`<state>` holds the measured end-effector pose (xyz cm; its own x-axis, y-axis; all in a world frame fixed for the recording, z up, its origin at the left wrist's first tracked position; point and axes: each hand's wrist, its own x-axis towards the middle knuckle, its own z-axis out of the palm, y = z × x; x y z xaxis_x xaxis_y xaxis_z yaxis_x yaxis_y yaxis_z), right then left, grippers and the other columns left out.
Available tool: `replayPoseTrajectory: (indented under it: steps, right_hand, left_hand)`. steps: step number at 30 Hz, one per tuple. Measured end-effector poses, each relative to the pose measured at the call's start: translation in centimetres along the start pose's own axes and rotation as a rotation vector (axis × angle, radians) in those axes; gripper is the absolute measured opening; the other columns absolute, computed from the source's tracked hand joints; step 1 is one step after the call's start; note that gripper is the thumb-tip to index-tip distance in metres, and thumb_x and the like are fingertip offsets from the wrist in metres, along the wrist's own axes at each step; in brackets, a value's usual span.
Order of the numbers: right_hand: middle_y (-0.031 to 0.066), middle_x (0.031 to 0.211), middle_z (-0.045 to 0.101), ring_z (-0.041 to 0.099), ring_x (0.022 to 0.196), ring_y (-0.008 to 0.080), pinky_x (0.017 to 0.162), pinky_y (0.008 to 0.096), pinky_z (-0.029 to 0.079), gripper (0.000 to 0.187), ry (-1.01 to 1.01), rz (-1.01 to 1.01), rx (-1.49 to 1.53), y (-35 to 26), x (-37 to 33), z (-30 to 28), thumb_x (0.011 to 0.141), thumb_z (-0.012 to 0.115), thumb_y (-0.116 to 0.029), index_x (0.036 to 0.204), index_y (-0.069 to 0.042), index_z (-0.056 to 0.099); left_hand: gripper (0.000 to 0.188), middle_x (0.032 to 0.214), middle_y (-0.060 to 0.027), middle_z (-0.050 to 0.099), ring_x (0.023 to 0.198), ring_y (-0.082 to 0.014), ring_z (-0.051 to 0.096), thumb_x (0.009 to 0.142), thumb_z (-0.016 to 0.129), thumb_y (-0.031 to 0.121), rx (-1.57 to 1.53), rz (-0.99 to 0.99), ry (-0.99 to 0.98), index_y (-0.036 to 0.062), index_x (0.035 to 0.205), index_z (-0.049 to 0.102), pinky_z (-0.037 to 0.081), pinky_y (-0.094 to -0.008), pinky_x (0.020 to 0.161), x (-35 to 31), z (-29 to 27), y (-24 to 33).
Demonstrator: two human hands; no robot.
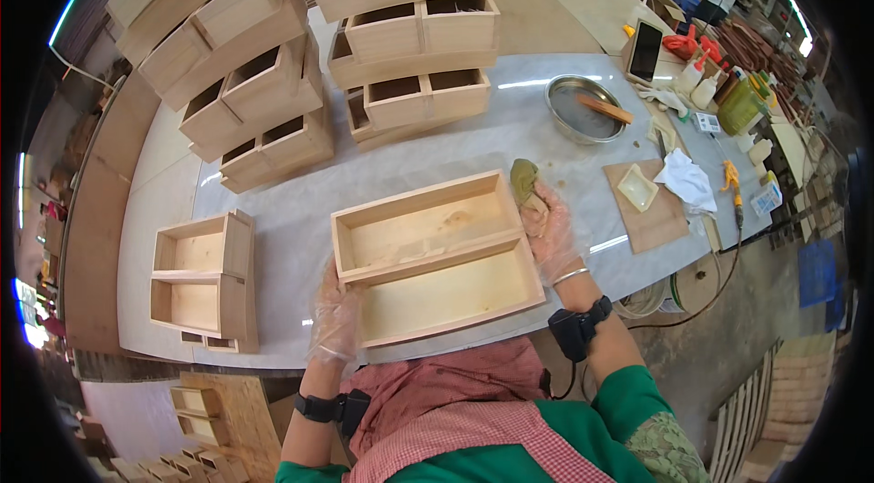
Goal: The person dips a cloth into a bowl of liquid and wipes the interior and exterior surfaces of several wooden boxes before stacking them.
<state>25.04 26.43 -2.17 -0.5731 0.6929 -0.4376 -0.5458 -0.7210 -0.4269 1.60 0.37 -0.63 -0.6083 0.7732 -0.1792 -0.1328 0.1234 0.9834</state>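
A pale wooden box with two long compartments is tilted up in front of me, over the near edge of the table. My left hand, in a clear plastic glove, grips its left end; the fingers are partly hidden behind the wood. At the right end, my right hand, gloved the same way, closes round an olive-green cloth and rests against the box's side. Both compartments hold nothing.
Tall stacks of similar boxes stand at the back, with another small stack at left. A metal bowl holds a wooden stick. Rightward lie a white cloth, a small dish, bottles and a phone.
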Motion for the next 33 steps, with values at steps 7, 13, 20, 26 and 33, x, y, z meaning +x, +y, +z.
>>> replayPoseTrajectory:
  steps: [7, 13, 20, 26, 33]
  right_hand:
    - [-0.0066, 0.06, 0.048, 0.045, 0.047, 0.0106, 0.047, 0.0257, 0.042, 0.014, 0.026, -0.131, -0.033, 0.7, 0.7, 0.3, 0.102, 0.064, -0.028, 0.1, -0.015, 0.067]
    - [-0.0024, 0.065, 0.053, 0.045, 0.048, 0.0109, 0.045, 0.0238, 0.038, 0.007, -0.025, -0.126, -0.064, -0.2, 0.6, -0.9, 0.101, 0.066, -0.022, 0.1, -0.015, 0.067]
    - [0.0108, 0.107, 0.072, 0.065, 0.087, 0.0288, 0.07, 0.0419, 0.056, 0.031, -0.18, -1.062, -1.749, -4.8, -6.6, -3.1, 0.096, 0.067, -0.014, 0.127, -0.009, 0.069]
    - [0.0127, 0.102, 0.071, 0.066, 0.089, 0.0333, 0.071, 0.0448, 0.058, 0.033, -0.319, -0.814, -2.152, -2.5, -15.5, -1.9, 0.093, 0.068, -0.015, 0.126, -0.011, 0.069]
    - [0.0131, 0.09, 0.066, 0.065, 0.078, 0.0314, 0.063, 0.0425, 0.056, 0.022, -0.267, -1.125, -2.039, -1.5, -4.4, 0.0, 0.095, 0.065, -0.016, 0.117, -0.012, 0.069]
  left_hand:
    - [0.063, 0.137, -0.0099, 0.066, 0.125, -0.0181, 0.06, 0.099, 0.06, 0.001, 0.105, -0.012, 0.042, 0.0005, 0.158, 0.041, 0.047, -0.0324, 0.109, 0.0, 0.0, 0.0]
    - [0.062, 0.133, -0.0182, 0.068, 0.128, -0.0303, 0.063, 0.094, 0.067, 0.01, 0.378, 0.105, 0.099, -0.0022, 0.151, 0.049, 0.044, -0.0432, 0.114, -0.7, 0.4, 2.0]
    - [0.047, 0.126, -0.0236, 0.069, 0.132, -0.0389, 0.058, 0.095, 0.069, 0.026, 1.35, 0.659, -0.048, 0.0021, 0.134, 0.061, 0.046, -0.05, 0.111, -0.6, 3.0, 5.7]
    - [0.029, 0.097, -0.0157, 0.073, 0.095, -0.0368, 0.068, 0.096, 0.066, 0.026, 1.364, 0.483, -0.316, 0.0049, 0.116, 0.068, 0.053, -0.0476, 0.085, 2.0, 5.5, 5.6]
    - [0.021, 0.092, -0.0145, 0.073, 0.086, -0.0369, 0.068, 0.09, 0.069, 0.018, 1.228, 0.665, -0.251, 0.0072, 0.109, 0.071, 0.053, -0.0468, 0.076, 2.0, 5.0, 4.5]
